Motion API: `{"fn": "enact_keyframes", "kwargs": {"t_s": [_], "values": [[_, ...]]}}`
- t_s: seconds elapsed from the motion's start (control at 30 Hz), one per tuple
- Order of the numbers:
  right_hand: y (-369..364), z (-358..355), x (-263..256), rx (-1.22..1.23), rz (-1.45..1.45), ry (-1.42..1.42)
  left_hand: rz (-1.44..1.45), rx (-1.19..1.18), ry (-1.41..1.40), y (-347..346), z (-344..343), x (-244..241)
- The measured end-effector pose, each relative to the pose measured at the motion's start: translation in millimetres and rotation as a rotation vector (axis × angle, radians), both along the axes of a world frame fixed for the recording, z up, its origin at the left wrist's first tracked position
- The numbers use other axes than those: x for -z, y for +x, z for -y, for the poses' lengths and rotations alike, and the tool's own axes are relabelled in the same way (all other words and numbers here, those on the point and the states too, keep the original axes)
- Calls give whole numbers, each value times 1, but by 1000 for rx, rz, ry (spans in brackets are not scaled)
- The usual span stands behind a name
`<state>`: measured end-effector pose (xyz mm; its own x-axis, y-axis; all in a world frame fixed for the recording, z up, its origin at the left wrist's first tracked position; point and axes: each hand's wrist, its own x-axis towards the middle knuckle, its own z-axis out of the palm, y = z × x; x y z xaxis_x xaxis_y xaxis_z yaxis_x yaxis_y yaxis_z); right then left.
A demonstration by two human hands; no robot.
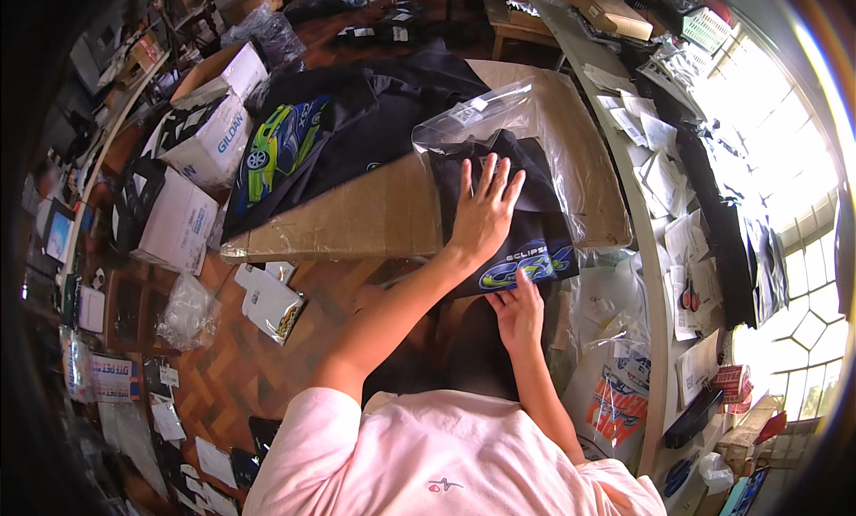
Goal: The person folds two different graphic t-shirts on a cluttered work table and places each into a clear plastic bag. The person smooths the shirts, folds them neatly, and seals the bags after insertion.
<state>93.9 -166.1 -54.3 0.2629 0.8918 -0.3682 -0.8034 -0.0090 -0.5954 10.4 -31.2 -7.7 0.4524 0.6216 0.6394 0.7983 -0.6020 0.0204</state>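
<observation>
A folded black T-shirt [542,208] with a blue and green print lies on the cardboard-topped work surface [361,215]. A clear plastic bag [478,111] extends beyond its far edge; how much of the shirt is inside it I cannot tell. My left hand [483,211] rests flat on the shirt, fingers spread. At the shirt's near edge, my right hand [520,312] touches the print with its fingertips, palm partly turned up. Another black T-shirt [374,108], printed with a green and blue car [281,148], is spread out beyond and to the left.
Open cartons [207,141] of dark garments stand on the left. A long shelf [642,248] on the right holds papers [662,181], red-handled scissors [690,296] and rolls of tape [732,382]. Printed packets [271,302] lie low, left of the work surface.
</observation>
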Motion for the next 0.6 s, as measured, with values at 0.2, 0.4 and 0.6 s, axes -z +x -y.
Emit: {"fn": "enact_keyframes", "kwargs": {"t_s": [0.2, 0.4, 0.6], "values": [[-7, -35, -48, -148, -220, 65, -284, 233, -233, 40, -37, -19], [14, -9, -56, -482, 546, -274, -150, 128, -169, 14, -60, -23], [17, -58, -55, 6, 1964, 344, 74, 117, -76, 10, -34, -23]]}}
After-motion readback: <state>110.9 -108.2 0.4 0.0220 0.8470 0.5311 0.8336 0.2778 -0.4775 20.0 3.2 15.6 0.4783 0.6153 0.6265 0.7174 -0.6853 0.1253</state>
